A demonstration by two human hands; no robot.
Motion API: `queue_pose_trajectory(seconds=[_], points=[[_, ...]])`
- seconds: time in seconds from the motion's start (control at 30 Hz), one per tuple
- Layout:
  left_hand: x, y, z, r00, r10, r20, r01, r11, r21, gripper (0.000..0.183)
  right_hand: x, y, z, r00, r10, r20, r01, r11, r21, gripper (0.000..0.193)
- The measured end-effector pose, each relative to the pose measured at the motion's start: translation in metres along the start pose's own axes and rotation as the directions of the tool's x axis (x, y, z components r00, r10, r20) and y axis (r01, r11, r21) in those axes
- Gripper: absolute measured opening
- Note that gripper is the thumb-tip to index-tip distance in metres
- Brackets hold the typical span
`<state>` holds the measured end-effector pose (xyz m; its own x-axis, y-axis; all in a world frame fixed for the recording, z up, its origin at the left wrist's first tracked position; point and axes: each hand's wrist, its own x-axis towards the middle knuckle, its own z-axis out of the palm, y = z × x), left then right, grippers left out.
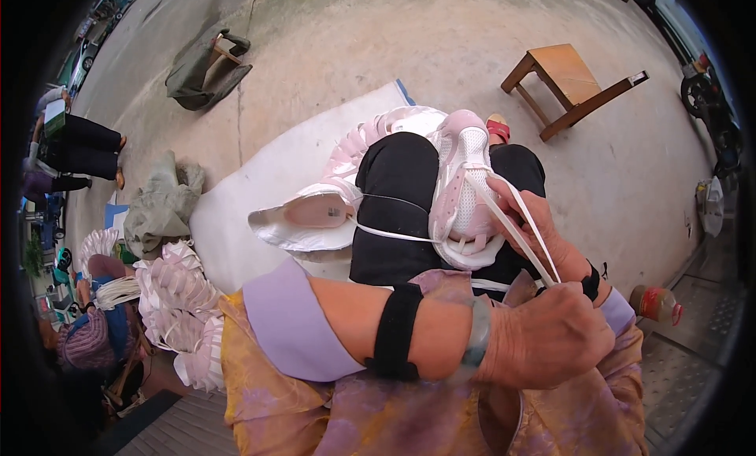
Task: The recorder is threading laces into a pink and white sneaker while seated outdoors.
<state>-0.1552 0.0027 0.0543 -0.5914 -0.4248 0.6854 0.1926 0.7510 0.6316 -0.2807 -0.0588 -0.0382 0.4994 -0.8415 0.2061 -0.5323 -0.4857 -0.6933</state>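
Observation:
A pink and white sneaker (463, 149) lies across my black-trousered legs, its toe pointing away from me. A flat white shoelace (513, 229) runs from its eyelets toward me in two taut strands. My left hand (547, 338), closed in a fist, holds the far end of these strands. My right hand (529, 224) is beside the sneaker, its curled fingers gripping the eyelet edge next to the lace; part of its grip is hidden. To the left another pink and white sneaker (315, 213) lies on its side, and a white lace stretches from it toward the one on my lap.
More sneakers form a row (358, 145) on the white sheet (244, 200). A stack of sneakers (177, 298) stands at left, near a crumpled grey-green cloth (164, 208). A wooden stool (563, 74), a plastic bottle (657, 305) and a cloth-draped seat (206, 70) surround me. Other people are at far left.

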Motion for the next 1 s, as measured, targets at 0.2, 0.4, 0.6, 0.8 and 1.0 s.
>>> queue_pose_trajectory(seconds=[0.2,0.4,0.6,0.8,1.0], points=[[0.002,0.001,-0.009,0.998,-0.037,0.05,0.037,0.999,-0.005,0.013,0.004,-0.014,0.006,1.0,-0.013,0.009,0.011,0.979,0.201,0.044],[-0.01,0.007,-0.038,0.997,-0.011,0.076,0.021,0.991,-0.131,0.014,-0.01,-0.004,-0.029,0.993,0.026,0.115,-0.044,0.987,0.157,0.01],[-0.051,0.017,-0.128,0.924,-0.343,0.169,0.361,0.928,-0.089,0.017,-0.07,0.046,-0.084,0.952,0.305,-0.013,-0.305,0.952,0.006,0.011],[-0.143,-0.006,-0.189,0.35,-0.845,-0.403,0.655,0.529,-0.539,0.026,-0.124,0.108,-0.113,0.856,0.493,-0.156,-0.515,0.841,-0.165,0.031],[-0.213,-0.049,-0.206,-0.206,-0.861,-0.466,0.775,0.147,-0.615,0.03,-0.122,0.124,-0.095,0.789,0.592,-0.164,-0.611,0.729,-0.309,0.027]])
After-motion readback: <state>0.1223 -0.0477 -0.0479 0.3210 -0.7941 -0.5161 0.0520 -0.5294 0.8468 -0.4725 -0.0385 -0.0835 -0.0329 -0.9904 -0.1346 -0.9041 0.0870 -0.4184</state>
